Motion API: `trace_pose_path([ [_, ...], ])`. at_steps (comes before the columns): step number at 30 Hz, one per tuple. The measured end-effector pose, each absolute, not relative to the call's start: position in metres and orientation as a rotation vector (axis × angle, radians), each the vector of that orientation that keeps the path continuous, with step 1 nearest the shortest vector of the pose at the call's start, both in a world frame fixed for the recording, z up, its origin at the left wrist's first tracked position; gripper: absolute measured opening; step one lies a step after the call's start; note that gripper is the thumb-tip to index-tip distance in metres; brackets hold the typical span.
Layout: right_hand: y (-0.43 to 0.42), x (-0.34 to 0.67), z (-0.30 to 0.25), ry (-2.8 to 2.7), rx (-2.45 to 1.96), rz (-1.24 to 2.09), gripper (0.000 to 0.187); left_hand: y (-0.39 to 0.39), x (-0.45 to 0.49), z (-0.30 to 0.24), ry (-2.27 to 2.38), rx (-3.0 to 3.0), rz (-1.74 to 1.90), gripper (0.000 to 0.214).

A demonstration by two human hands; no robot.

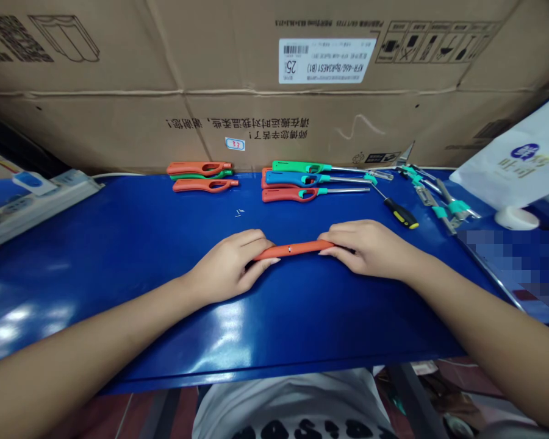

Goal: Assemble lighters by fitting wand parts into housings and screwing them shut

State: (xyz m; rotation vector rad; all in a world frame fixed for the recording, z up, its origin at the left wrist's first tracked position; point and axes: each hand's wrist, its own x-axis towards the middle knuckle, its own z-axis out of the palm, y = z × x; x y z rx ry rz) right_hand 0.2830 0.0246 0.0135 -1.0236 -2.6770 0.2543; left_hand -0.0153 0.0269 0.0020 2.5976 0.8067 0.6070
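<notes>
Between my two hands an orange lighter casing (pixel 297 249) is held edge-on above the blue table, with a small slot near its middle. My left hand (pixel 235 262) pinches its left end between thumb and fingers. Its right end sits in the closed fingers of my right hand (pixel 363 247). Behind lie long-necked lighters: a green one (pixel 297 167), a blue one (pixel 288 178) and a red one (pixel 286 194), all with metal tubes. Further left rest orange lighter casings (pixel 196 185) without tubes, a green one partly hidden among them.
A screwdriver (pixel 400 213) with a black and yellow handle lies on the blue table (pixel 165 231), near metal tubes with teal parts (pixel 439 198). Tiny white pieces (pixel 240 213) lie behind my left hand. A cardboard box (pixel 238 61) walls the back; a power strip (pixel 41 201) stands left, a white bag (pixel 516 152) right.
</notes>
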Motion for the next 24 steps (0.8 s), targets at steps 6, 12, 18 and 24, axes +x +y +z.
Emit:
trace_pose_path([
  [6,0.026,0.277,0.014,-2.646,-1.115,0.305,0.030,0.022,-0.013,0.005,0.878,2.514,0.609,0.023],
  [12,0.022,0.273,0.012,-2.621,-1.058,0.320,0.030,0.016,-0.008,0.005,0.872,2.424,0.606,0.029],
  [18,0.015,0.269,0.017,-2.617,-0.987,0.274,0.032,0.014,0.000,0.013,1.053,1.782,0.479,0.051],
  [24,0.014,0.270,0.016,-2.602,-0.828,0.176,0.023,0.015,-0.001,0.023,0.866,1.224,0.242,0.055],
])
